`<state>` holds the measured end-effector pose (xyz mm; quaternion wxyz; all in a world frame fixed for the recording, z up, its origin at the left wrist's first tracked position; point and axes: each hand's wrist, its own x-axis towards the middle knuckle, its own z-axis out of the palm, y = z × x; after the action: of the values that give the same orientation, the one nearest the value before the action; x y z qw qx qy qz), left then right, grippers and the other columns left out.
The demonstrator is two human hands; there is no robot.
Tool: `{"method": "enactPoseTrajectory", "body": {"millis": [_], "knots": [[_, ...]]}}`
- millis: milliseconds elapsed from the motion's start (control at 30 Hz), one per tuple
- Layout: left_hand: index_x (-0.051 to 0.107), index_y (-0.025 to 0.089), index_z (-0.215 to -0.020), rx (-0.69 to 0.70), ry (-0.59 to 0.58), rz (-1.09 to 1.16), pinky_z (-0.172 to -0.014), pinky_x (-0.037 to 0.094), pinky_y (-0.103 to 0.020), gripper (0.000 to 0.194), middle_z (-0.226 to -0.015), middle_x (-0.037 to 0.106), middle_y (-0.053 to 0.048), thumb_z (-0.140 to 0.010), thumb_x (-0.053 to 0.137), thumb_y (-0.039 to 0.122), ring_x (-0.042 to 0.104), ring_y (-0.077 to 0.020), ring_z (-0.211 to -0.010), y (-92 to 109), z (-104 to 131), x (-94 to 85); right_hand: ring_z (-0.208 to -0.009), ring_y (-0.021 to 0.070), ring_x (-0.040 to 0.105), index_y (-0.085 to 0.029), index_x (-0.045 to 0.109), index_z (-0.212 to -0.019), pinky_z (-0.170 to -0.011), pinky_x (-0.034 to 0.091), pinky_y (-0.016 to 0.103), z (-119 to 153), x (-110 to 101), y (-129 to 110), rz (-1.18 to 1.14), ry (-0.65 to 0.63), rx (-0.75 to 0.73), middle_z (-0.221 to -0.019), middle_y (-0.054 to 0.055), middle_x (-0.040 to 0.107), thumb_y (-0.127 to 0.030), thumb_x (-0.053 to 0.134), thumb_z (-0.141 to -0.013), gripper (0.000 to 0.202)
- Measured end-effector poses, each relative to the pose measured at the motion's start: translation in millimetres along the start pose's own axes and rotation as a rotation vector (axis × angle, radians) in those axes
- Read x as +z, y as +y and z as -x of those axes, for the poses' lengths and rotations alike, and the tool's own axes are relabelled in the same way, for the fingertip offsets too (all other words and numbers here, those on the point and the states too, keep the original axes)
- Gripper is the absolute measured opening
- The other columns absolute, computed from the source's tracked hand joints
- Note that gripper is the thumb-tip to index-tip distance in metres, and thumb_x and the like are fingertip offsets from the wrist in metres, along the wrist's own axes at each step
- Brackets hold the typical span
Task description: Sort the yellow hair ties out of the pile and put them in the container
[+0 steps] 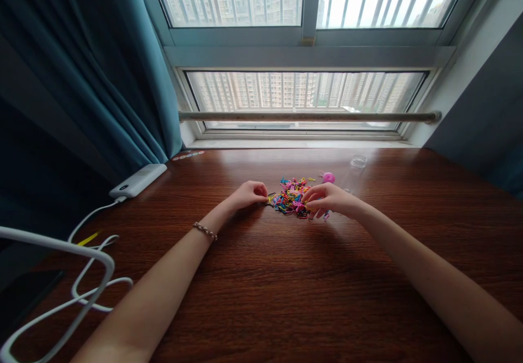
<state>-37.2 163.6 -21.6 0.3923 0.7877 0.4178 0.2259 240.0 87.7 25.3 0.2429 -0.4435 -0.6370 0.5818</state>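
Holding left hand in a narrow pinch and right hand loosely curled at a pile of bands left of the jar — cannot tell of anything gripped. Probably light, soft, stretchy, apt to tangle — likely best taken singly on the side farthest from the jar.

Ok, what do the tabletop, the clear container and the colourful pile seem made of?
Tabletop: wood or wood-look laminate with a soft sheen, given its reddish-brown grain and window reflection.
Container: smooth plastic or glass; the tabletop shows through.
Pile: possibly rubber, from its thin, bright strands; finish too small to tell.
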Motion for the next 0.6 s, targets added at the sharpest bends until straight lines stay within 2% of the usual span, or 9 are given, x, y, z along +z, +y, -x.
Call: {"method": "enactPoseTrajectory", "body": {"millis": [133, 167, 200, 233, 300, 333, 400, 500, 600], "knots": [[0.058, 0.013, -0.075, -0.001, 0.012, 0.068, -0.058, 0.042, -0.023, 0.022, -0.066, 0.060, 0.000, -0.063, 0.064, 0.031, 0.055, -0.0117, -0.061, 3.3, 0.6, 0.5, -0.058, 0.0125, 0.064, -0.013, 0.062, -0.092, -0.047, 0.048, 0.018, 1.0, -2.5, -0.2, 0.074, -0.156, 0.003, -0.072, 0.005, 0.067, -0.033, 0.062, -0.071, 0.029], [0.057, 0.013, -0.076, 0.003, 0.022, 0.097, -0.058, 0.042, -0.023, 0.022, -0.067, 0.060, 0.000, -0.063, 0.064, 0.030, 0.055, -0.0114, -0.062, 5.0, 0.9, 0.3, -0.057, 0.0126, 0.064, -0.013, 0.062, -0.093, -0.046, 0.048, 0.018, -0.3, -4.2, 1.4, 0.089, -0.152, -0.006, -0.073, 0.006, 0.068, -0.033, 0.060, -0.072, 0.028], [0.057, 0.013, -0.077, 0.009, 0.033, 0.128, -0.059, 0.043, -0.023, 0.022, -0.069, 0.060, 0.000, -0.063, 0.064, 0.029, 0.055, -0.0113, -0.063, 6.9, 1.3, 0.0, -0.055, 0.0129, 0.063, -0.013, 0.062, -0.092, -0.044, 0.047, 0.019, -2.5, -6.5, 4.1, 0.105, -0.099, -0.029, -0.073, 0.006, 0.068, -0.032, 0.057, -0.074, 0.026], [0.057, 0.013, -0.078, 0.014, 0.043, 0.159, -0.061, 0.043, -0.024, 0.022, -0.071, 0.060, -0.001, -0.063, 0.064, 0.028, 0.055, -0.0113, -0.064, 9.1, 2.0, -0.4, -0.054, 0.0132, 0.063, -0.013, 0.062, -0.091, -0.043, 0.047, 0.020, -5.3, -9.3, 7.9, 0.127, 0.011, -0.072, -0.072, 0.006, 0.068, -0.030, 0.054, -0.076, 0.024], [0.059, 0.012, -0.082, 0.014, 0.050, 0.218, -0.065, 0.044, -0.025, 0.023, -0.076, 0.061, -0.002, -0.065, 0.063, 0.027, 0.055, -0.0114, -0.067, 13.9, 3.8, -1.4, -0.057, 0.0146, 0.063, -0.014, 0.062, -0.089, -0.047, 0.048, 0.024, -12.0, -16.2, 18.0, 0.211, 0.315, -0.207, -0.072, 0.006, 0.067, -0.025, 0.048, -0.078, 0.021], [0.060, 0.012, -0.085, 0.009, 0.043, 0.240, -0.066, 0.044, -0.025, 0.024, -0.078, 0.061, -0.003, -0.066, 0.062, 0.027, 0.055, -0.0115, -0.068, 16.4, 5.0, -2.0, -0.063, 0.0156, 0.064, -0.015, 0.062, -0.088, -0.053, 0.050, 0.026, -15.3, -19.9, 23.9, 0.289, 0.468, -0.294, -0.074, 0.006, 0.067, -0.022, 0.045, -0.079, 0.021], [0.062, 0.012, -0.092, -0.009, 0.015, 0.272, -0.066, 0.043, -0.025, 0.028, -0.079, 0.062, -0.004, -0.069, 0.060, 0.027, 0.055, -0.0113, -0.068, 20.9, 7.0, -2.9, -0.079, 0.0182, 0.063, -0.016, 0.063, -0.089, -0.069, 0.051, 0.032, -21.4, -26.9, 35.4, 0.489, 0.646, -0.448, -0.087, 0.008, 0.067, -0.016, 0.042, -0.078, 0.023], [0.063, 0.011, -0.097, -0.013, -0.045, 0.316, -0.064, 0.042, -0.025, 0.031, -0.079, 0.064, -0.006, -0.069, 0.060, 0.024, 0.054, -0.0115, -0.067, 25.3, 8.3, -3.1, -0.098, 0.0204, 0.057, -0.016, 0.064, -0.094, -0.086, 0.045, 0.038, -30.3, -33.9, 46.6, 0.735, 0.681, -0.552, -0.102, 0.010, 0.064, -0.008, 0.039, -0.077, 0.031], [0.064, 0.011, -0.096, 0.013, -0.079, 0.374, -0.065, 0.043, -0.026, 0.031, -0.087, 0.066, -0.009, -0.068, 0.060, 0.021, 0.056, -0.0133, -0.072, 27.2, 7.3, -0.8, -0.103, 0.0187, 0.055, -0.016, 0.064, -0.098, -0.091, 0.042, 0.035, -43.0, -37.8, 46.8, 0.965, 0.572, -0.423, -0.107, 0.009, 0.063, -0.001, 0.038, -0.073, 0.039]]}}
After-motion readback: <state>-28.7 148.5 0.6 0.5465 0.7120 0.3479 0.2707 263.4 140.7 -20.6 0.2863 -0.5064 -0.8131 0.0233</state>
